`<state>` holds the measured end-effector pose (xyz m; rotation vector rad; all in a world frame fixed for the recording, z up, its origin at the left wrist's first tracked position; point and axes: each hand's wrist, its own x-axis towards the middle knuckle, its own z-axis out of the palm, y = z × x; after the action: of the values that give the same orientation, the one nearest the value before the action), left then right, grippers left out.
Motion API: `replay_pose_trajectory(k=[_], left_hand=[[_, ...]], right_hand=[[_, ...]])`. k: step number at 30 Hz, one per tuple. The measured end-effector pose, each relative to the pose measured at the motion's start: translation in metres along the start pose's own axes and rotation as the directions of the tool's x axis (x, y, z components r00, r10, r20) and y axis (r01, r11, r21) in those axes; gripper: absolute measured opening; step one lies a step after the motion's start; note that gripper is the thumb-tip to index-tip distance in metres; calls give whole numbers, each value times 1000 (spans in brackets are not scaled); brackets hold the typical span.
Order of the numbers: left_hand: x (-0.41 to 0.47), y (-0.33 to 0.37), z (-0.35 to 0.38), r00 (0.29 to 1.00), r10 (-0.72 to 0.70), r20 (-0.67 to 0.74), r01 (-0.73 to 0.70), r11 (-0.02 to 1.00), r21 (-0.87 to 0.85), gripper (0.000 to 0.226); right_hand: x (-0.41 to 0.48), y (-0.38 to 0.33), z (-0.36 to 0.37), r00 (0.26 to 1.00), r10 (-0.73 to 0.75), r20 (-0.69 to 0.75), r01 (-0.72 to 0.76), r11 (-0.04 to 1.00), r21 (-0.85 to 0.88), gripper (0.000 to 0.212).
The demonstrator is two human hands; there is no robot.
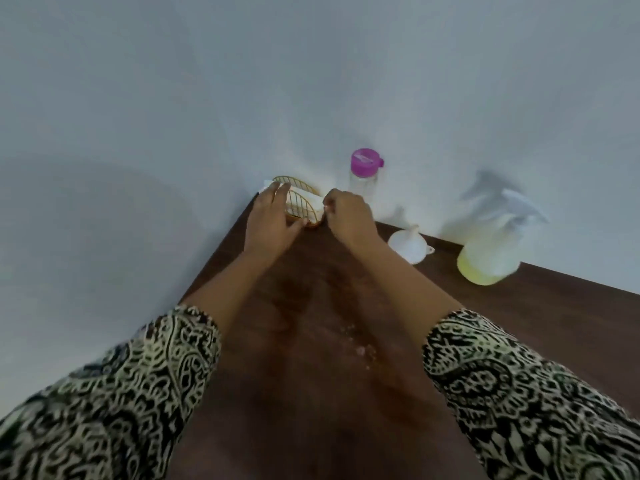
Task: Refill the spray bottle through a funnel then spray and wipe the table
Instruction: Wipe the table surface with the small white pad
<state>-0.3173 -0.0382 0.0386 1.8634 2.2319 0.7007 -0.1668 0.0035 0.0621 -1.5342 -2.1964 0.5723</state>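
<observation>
A gold wire napkin holder [298, 192] with white napkins [304, 199] stands at the far corner of the dark wooden table [519, 323]. My left hand [270, 220] rests against the holder's left side and steadies it. My right hand [346, 216] pinches the edge of a white napkin at the holder's right side. A white funnel [408, 245] lies upside down on the table to the right. Further right stands the spray bottle [491, 244], blurred, with yellowish liquid in its base and a white trigger head.
A clear bottle with a pink lid [365, 174] stands against the white wall [311, 81] behind my right hand. Small wet droplets [360, 344] dot the table between my forearms. The table's left edge runs diagonally beside my left arm.
</observation>
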Motion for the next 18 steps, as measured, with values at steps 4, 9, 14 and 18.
replay_pose_trajectory(k=[4,9,14,18], left_hand=[[77,-24,2,979,137,150,-159,977,142,80],[111,-52,12,907,280,316,-361,903,234,76],[117,-72,16,893,343,291,-395,908,139,60],[117,-75,17,892,359,274,-395,915,88,54]], right_hand=[[51,-15,39,997,-2,76,21,967,-254,27],[86,-5,59,984,115,137,-50,913,-405,23],[94,-1,68,973,164,161,-70,880,-469,26],[96,-3,63,980,141,137,-50,854,-518,25]])
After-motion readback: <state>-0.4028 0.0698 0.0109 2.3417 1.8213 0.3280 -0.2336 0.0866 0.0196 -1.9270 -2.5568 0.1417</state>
